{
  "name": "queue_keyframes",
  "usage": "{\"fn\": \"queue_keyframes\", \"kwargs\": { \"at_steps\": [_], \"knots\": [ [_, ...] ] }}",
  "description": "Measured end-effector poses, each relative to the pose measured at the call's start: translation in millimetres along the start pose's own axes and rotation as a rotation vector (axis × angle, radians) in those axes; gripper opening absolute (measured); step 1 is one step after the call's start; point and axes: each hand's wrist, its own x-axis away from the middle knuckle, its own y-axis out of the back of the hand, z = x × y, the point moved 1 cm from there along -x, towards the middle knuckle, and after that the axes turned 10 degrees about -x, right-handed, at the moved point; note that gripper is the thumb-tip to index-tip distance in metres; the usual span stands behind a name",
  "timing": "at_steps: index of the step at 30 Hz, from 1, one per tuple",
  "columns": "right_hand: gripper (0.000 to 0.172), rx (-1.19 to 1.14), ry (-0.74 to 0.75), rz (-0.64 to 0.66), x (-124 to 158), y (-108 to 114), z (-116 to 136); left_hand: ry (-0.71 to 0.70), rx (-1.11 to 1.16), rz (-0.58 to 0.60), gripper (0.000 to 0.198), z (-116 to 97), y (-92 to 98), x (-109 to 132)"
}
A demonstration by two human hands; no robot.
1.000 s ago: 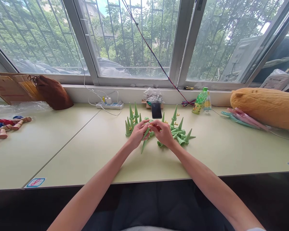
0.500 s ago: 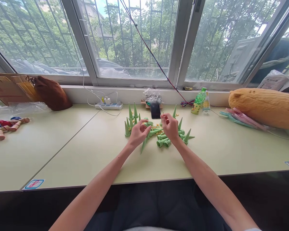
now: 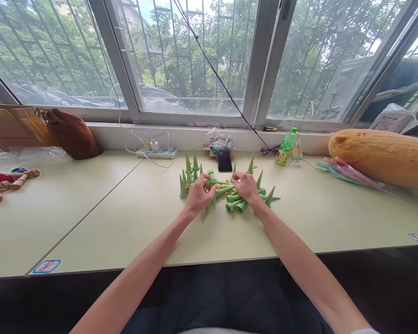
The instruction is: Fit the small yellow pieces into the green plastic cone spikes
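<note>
My left hand (image 3: 199,195) is curled, thumb and fingers closed around a green plastic spike (image 3: 214,202) whose pointed end shows below the hand. Just past those fingertips is a green threaded head (image 3: 211,175). My right hand (image 3: 246,186) is pinched shut over the middle of the pile; whatever sits between its fingertips is too small to make out. Under its wrist lie several green hollow spikes (image 3: 234,206) with their round open ends toward me. More green cones (image 3: 183,187) stand upright at the left, and others (image 3: 259,180) at the right. Small yellow pieces (image 3: 227,182) are scattered between the hands.
Behind the pile lies a black phone (image 3: 225,161). A power strip (image 3: 157,153) with white cables is at the back left, and a green-capped bottle (image 3: 286,146) at the back right. Wooden toys (image 3: 17,181) lie far left; a long plush cushion (image 3: 379,155) lies far right.
Both hands have come down slightly toward the pile. My right hand has lowered and tilted forward, its fingertips now among the pieces. The green head by my left fingers shows more clearly.
</note>
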Motion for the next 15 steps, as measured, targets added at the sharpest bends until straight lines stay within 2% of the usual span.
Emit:
{"fn": "queue_keyframes", "kwargs": {
  "at_steps": [8, 15],
  "knots": [
    [0.022, 0.09, 0.065, 0.099, -1.8, -8.0, -2.5, 0.048, -0.114, 0.01, 0.019, 7.4, -1.7, -0.7],
    [0.03, 0.085, 0.08, 0.107, -2.3, -10.5, -3.9, 0.073, -0.186, 0.034, 0.017, 8.0, -2.0, -1.8]
  ]
}}
